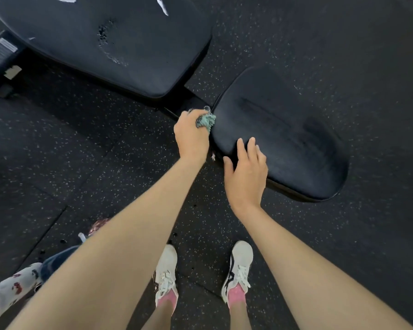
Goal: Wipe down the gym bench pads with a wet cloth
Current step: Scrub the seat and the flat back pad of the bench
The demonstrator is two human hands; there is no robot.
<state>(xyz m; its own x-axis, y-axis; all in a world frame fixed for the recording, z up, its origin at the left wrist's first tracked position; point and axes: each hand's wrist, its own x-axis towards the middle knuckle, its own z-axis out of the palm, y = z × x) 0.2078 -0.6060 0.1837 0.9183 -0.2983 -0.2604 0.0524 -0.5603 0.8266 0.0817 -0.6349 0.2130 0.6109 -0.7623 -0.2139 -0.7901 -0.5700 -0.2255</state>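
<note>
Speckled rubber floor carries the bench. Worn back pad may absorb water. On the seat pad, right hand rests, fingers loosely spread; left hand clenches the bunched cloth at its edge, risking missed areas.

1. The left arm is stretched forward and down; the left hand is curled, knuckles up, around a bunched cloth.
2. The right arm is extended alongside; the right hand is held flat, fingers straight and slightly spread.
</note>
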